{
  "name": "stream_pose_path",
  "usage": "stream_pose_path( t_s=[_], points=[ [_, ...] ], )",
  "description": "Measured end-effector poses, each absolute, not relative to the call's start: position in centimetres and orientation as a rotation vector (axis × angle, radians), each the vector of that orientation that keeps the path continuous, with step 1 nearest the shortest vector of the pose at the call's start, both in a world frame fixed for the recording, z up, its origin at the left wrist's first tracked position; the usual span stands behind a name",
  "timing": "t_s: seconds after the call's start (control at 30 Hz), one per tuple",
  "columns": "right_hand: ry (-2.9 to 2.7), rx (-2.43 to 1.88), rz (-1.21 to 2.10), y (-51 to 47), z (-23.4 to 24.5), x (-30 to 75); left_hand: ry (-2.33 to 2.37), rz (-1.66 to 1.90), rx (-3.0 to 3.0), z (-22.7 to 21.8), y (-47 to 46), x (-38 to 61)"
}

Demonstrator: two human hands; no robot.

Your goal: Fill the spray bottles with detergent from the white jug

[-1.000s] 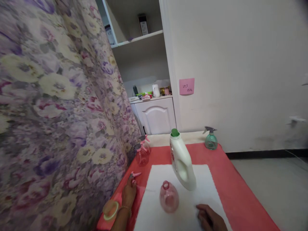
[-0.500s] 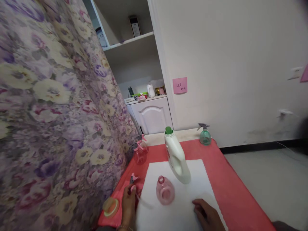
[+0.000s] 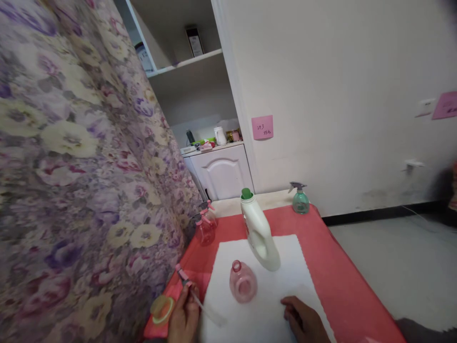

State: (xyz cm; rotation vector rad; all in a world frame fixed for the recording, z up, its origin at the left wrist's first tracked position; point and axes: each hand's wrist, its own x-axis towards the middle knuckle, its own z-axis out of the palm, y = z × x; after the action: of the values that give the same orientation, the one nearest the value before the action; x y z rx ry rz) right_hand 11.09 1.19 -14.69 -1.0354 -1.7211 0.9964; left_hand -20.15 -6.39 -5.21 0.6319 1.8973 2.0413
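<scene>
My left hand point(image 3: 183, 317) is closed on a pink spray-pump head point(image 3: 182, 276), its clear dip tube point(image 3: 207, 309) trailing down to the right over the white cloth point(image 3: 278, 305). An uncapped pink round bottle point(image 3: 243, 283) stands on that cloth just right of the hand. Behind it a white detergent jug point(image 3: 259, 231) with a green cap stands upright. My right hand point(image 3: 303, 321) rests on the cloth at the lower right, fingers curled, holding nothing visible.
A red cover point(image 3: 342, 286) lies on the table. Pink spray bottles point(image 3: 205, 226) stand at the back left, a green spray bottle point(image 3: 300, 200) at the back right. A round sponge-like disc point(image 3: 162, 308) lies by the left edge. A floral curtain point(image 3: 71, 166) hangs close on the left.
My left hand picked the pink pump head off the table and raised it, so the dip tube now hangs clear. The view shifted right. The right hand stayed on the cloth.
</scene>
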Motion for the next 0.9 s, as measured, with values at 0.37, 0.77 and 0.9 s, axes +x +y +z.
stream_pose_path(
  t_s=[0.37, 0.77, 0.9],
  points=[
    [-1.858, -1.023, 0.999, 1.5, -14.6, 11.5, 1.273, 2.366, 0.759, 6.1, -2.2, -15.5],
    [-1.878, -1.051, 0.979, 1.2, -14.3, 11.1, 1.138, 2.356, 0.852, 5.4, -0.4, -11.0],
    [-1.883, -1.062, 0.976, 1.2, -14.3, 11.1, 1.338, 2.157, 0.990, 3.5, 0.3, -10.6]
  ],
)
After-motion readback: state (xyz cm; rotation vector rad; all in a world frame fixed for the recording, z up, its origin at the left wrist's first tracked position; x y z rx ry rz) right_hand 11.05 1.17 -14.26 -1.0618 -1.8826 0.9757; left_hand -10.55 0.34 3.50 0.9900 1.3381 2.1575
